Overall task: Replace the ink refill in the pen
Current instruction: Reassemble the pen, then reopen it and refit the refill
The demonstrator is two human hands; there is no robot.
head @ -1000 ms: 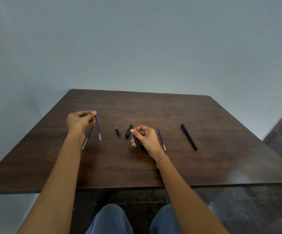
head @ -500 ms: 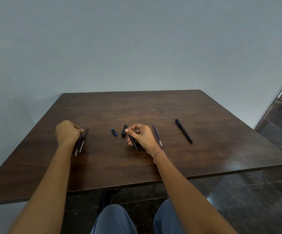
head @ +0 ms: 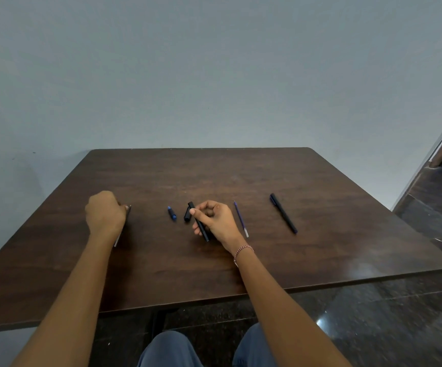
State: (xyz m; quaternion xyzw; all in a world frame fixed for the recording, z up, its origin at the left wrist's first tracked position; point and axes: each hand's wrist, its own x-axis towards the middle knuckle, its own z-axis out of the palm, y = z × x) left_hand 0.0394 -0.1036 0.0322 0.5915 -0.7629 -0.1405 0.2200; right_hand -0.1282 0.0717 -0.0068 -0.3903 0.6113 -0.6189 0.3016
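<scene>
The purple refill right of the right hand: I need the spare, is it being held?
No, the purple refill lies on the table, untouched, beside the right hand.

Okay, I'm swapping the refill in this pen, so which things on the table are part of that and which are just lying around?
Part of the job:
- black pen barrel in the right hand
- black cap
- small blue piece
- purple refill on the table
- thin refills under the left hand

Lying about:
- capped black pen
</scene>
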